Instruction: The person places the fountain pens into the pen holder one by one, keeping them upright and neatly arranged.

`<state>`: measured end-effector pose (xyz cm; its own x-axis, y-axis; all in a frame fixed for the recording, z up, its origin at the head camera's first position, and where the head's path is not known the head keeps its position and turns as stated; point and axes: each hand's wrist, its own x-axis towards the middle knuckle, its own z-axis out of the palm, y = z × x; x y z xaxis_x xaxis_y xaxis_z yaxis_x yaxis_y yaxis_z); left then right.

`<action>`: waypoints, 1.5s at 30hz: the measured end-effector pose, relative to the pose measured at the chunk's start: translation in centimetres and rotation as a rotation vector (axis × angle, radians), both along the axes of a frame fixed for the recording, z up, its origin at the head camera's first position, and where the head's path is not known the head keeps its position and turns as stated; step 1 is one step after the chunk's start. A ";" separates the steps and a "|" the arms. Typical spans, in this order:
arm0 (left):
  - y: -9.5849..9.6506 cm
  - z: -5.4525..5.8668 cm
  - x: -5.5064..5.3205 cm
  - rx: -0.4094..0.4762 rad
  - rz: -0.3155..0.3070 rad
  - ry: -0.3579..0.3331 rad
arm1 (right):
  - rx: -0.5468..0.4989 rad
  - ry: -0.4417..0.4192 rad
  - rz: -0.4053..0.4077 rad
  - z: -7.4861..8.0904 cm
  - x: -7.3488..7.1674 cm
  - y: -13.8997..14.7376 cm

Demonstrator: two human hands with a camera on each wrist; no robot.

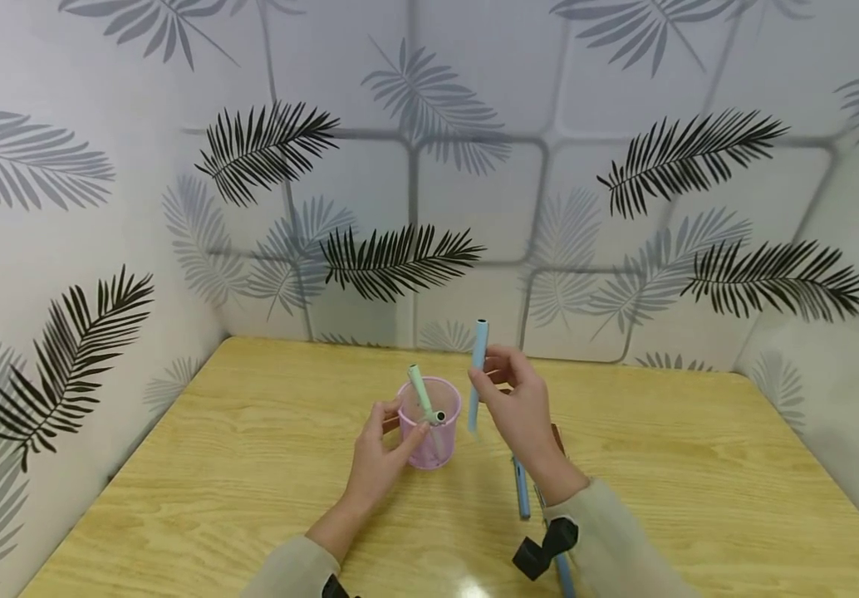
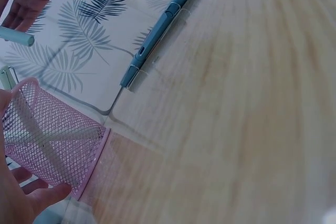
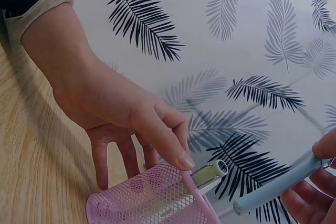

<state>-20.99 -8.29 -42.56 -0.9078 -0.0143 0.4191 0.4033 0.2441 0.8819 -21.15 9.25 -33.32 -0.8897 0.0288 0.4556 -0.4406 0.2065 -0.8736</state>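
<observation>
1. Left hand (image 1: 377, 463) curls round the pink cup (image 1: 419, 454).
2. Two green pens (image 1: 419, 388) lean inside it.
3. Beside the cup, the right hand (image 1: 525, 411) pinches a nearly upright light blue pen (image 1: 480, 342).
4. Darker pens (image 1: 523, 496) lie on the table (image 1: 287, 415).

Soft even light, small glare on the table (image 1: 280, 423), dimmer wrist views

Left side free, right side cluttered

You have bare table (image 1: 250, 457) from your left hand (image 1: 379, 458) to the left edge, and from the pink cup (image 1: 428, 457) to the far edge, where the wall (image 1: 474, 199) stops you. Two green pens (image 1: 419, 389) crowd the cup's mouth. The light blue pen (image 1: 480, 342) in your right hand (image 1: 522, 407) stands toward the right edge; darker pens (image 1: 522, 493) lie below your forearm (image 1: 560, 475).
</observation>
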 end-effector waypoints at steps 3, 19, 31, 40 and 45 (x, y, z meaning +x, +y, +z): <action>-0.1 0.1 -0.2 -0.003 -0.002 0.006 | -0.020 0.035 -0.009 0.1 -0.7 -0.4; -0.1 -0.3 -0.3 0.014 -0.023 0.007 | -0.056 0.160 -0.032 -3.3 -4.4 -1.6; -0.1 -0.3 -0.2 -0.001 -0.004 0.016 | 0.010 0.088 -0.050 -5.3 -4.6 -2.5; -0.1 -0.6 -0.2 -0.001 -0.004 0.026 | 0.031 0.024 -0.055 -6.7 -4.6 -2.1; -0.1 -0.5 -0.2 0.005 -0.006 0.036 | 0.054 0.019 -0.054 -6.7 -4.5 -2.0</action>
